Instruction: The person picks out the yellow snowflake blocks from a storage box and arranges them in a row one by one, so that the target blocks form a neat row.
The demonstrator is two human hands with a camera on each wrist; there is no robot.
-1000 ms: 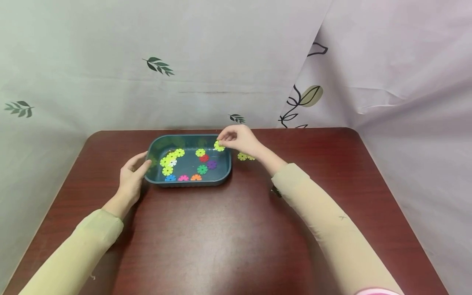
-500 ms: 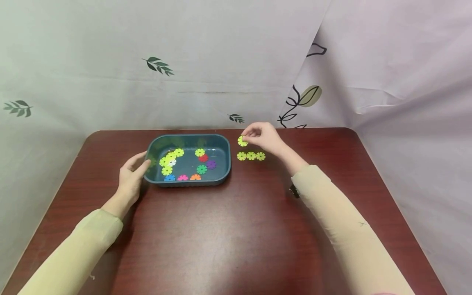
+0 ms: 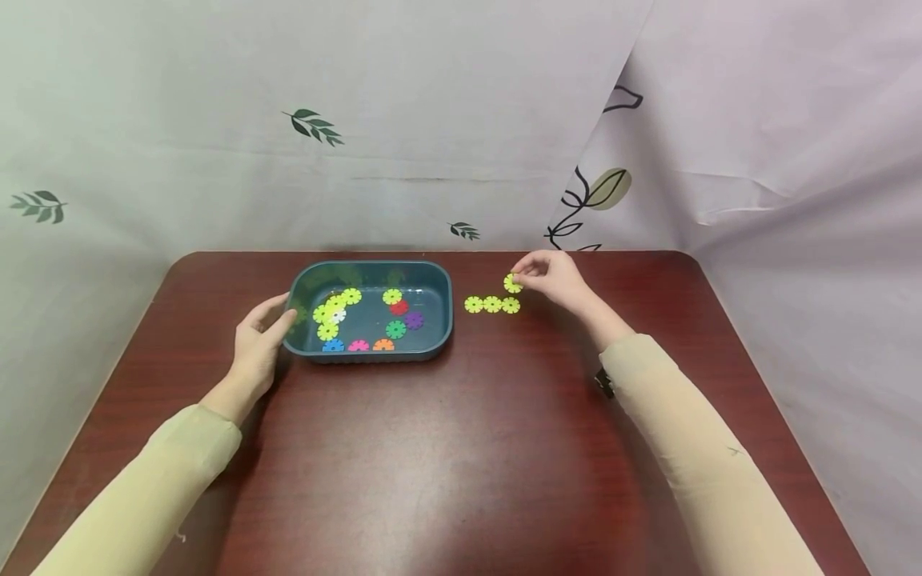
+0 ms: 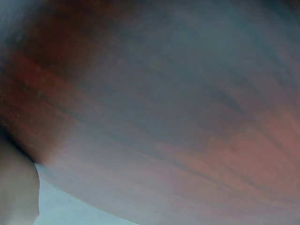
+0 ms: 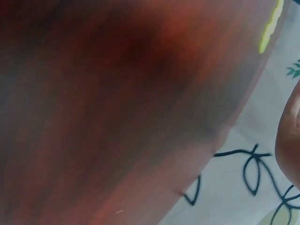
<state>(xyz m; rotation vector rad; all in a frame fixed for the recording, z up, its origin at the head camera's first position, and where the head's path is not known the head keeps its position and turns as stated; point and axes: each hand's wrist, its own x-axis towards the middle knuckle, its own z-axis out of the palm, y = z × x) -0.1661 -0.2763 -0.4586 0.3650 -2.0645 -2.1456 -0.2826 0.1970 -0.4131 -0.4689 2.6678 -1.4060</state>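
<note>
In the head view my right hand (image 3: 558, 286) pinches a yellow notched plastic disc (image 3: 513, 283) between thumb and fingertips. The held disc is just behind the right end of a short row of matching yellow discs (image 3: 492, 305) on the table. At the left, my left hand (image 3: 255, 346) grips the end of a dark blue-green tray (image 3: 370, 358), its thumb at the rim. Several yellow discs (image 3: 327, 331) lie inside, with white, red (image 3: 398, 307), purple (image 3: 414, 320), green (image 3: 395, 329), blue, pink and orange ones. The wrist views show only slivers of each hand.
The reddish-brown wooden table (image 3: 432, 464) runs back to a pale cloth wall (image 3: 403, 120) printed with leaves. A small black object (image 3: 603, 383) shows at the right wrist, by the sleeve.
My right hand has carried the yellow disc from above the tray's right end rightward, past the row, to its far end. The left hand and the tray have stayed put.
</note>
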